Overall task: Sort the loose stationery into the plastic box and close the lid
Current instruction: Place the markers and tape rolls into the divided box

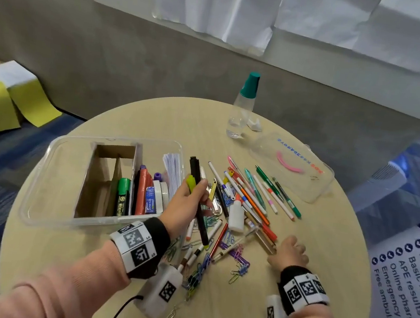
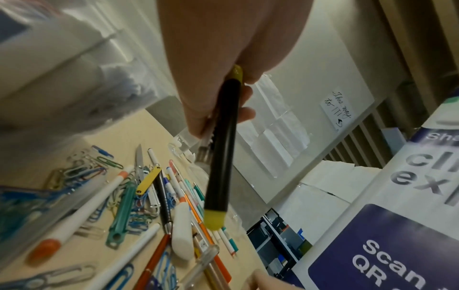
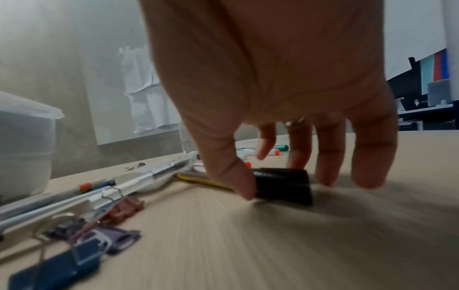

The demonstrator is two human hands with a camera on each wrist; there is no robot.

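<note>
Holding a long black marker with yellow-green ends (image 1: 198,205) above the clutter, the left hand (image 1: 186,209) had its grip curled around the barrel, together with a second black pen whose top rose above the fist. The clear plastic box (image 1: 41,171) stood on the round pale-wood worktop (image 1: 210,313) just left of that hand, a brown cardboard divider (image 1: 99,179) inside it with a green marker (image 1: 122,195), a red marker and rolls of white tape in its right-hand compartments, and a stack of white paper against its far right wall. The transparent lid with a pink handle (image 1: 291,164) lay apart at the far right, beside a clear bottle with a teal cap (image 1: 242,104). Between the hands sprawled the loose pens (image 1: 252,191), a small white glue bottle (image 1: 236,215) and coloured paper clips (image 1: 238,258). The right hand (image 3: 273,98) reached down at the pile's near right edge, thumb and fingers pinching a black binder clip (image 3: 283,184) that rested on the worktop; pink, purple and blue binder clips (image 3: 82,245) lay near it.
</note>
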